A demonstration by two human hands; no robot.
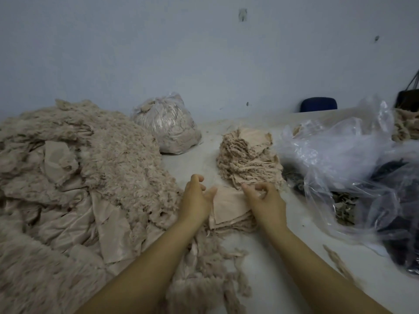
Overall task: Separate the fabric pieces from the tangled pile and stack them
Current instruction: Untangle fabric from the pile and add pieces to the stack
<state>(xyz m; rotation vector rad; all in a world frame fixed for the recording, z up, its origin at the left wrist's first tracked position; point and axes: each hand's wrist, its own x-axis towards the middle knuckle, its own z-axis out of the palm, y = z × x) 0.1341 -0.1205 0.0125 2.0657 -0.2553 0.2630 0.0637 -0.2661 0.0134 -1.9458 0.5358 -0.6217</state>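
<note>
A big tangled pile of beige furry fabric (86,177) covers the left of the table. A tall stack of beige pieces (248,155) stands in the middle. In front of it lies a low stack of flat beige pieces (229,207). My left hand (196,200) touches the left edge of that low stack with its thumb, fingers loosely curled. My right hand (266,201) rests on the stack's right side, its fingers curled at the top piece's far corner; whether they pinch it is unclear.
A tied clear bag of beige scraps (169,128) sits at the back. Crumpled clear plastic bags (353,159) with dark material fill the right. Loose fluff strips (204,257) lie near the front edge. A blue chair back (318,104) stands behind the white table (283,257).
</note>
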